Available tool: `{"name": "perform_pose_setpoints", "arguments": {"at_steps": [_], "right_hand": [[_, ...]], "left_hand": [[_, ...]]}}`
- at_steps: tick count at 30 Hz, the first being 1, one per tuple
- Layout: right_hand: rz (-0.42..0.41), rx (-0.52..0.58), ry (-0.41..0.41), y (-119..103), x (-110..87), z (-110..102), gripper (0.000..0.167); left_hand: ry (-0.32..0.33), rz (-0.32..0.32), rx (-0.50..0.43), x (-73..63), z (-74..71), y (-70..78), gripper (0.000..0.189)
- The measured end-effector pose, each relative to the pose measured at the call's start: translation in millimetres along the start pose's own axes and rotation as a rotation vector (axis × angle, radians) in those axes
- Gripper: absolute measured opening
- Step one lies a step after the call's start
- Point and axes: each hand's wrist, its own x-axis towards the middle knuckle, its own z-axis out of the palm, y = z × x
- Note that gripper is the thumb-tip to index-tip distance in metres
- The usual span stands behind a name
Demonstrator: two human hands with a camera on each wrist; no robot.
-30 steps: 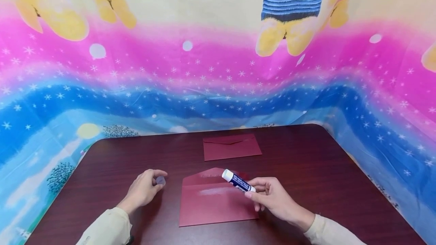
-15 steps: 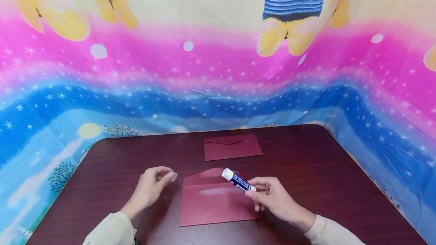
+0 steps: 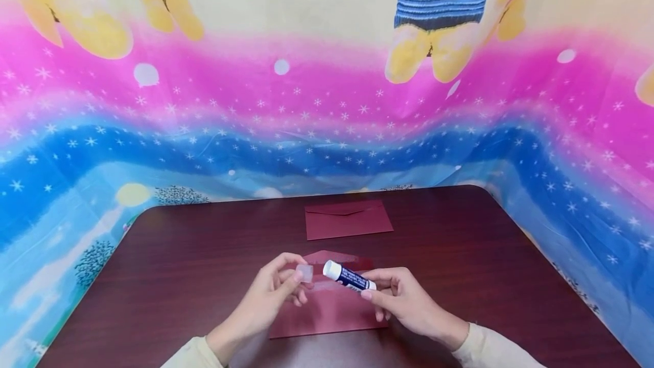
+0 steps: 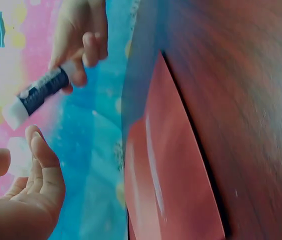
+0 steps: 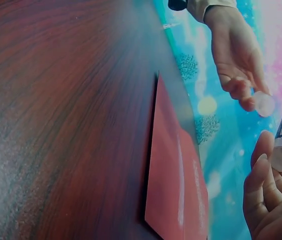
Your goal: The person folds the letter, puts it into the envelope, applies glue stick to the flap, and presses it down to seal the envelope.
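Note:
My right hand (image 3: 409,302) pinches a glue stick (image 3: 349,277) with a dark blue label, its white end tilted up toward the left. Between thumb and fingers, my left hand (image 3: 260,294) holds a small translucent cap (image 3: 305,273), a short gap away from that white end. Below both hands a dark red envelope (image 3: 332,317) lies on the table with its flap opened away from me. Whitish glue streaks (image 4: 153,165) run across the flap and the body near the fold. The left hand covers part of the envelope's left side in the head view.
A second red envelope (image 3: 349,223), its flap folded down, lies farther back on the dark wooden table (image 3: 204,243). Behind the table hangs a colourful printed cloth (image 3: 317,101) with bears and snowflakes.
My left hand has moved right with the cap, from beside the envelope to over it, near the glue stick. The glue stick has shifted slightly left and down.

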Motion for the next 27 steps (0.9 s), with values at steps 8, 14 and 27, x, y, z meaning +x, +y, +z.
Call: {"name": "perform_pose_setpoints", "arguments": {"at_steps": [8,14,27], "right_hand": [[-0.002,-0.029,0.001,0,-1.2,3,0.031],[-0.033,-0.142,0.018,-2,-2.7,2,0.026],[-0.114,-0.342,0.061,-9,-4.6,7,0.020]], "left_hand": [[-0.061,0.026,-0.077,-2.2,14.7,4.1,0.031],[-0.069,0.039,-0.008,-0.8,16.6,5.5,0.025],[-0.111,-0.007,0.074,-1.9,15.4,6.8,0.024]]}}
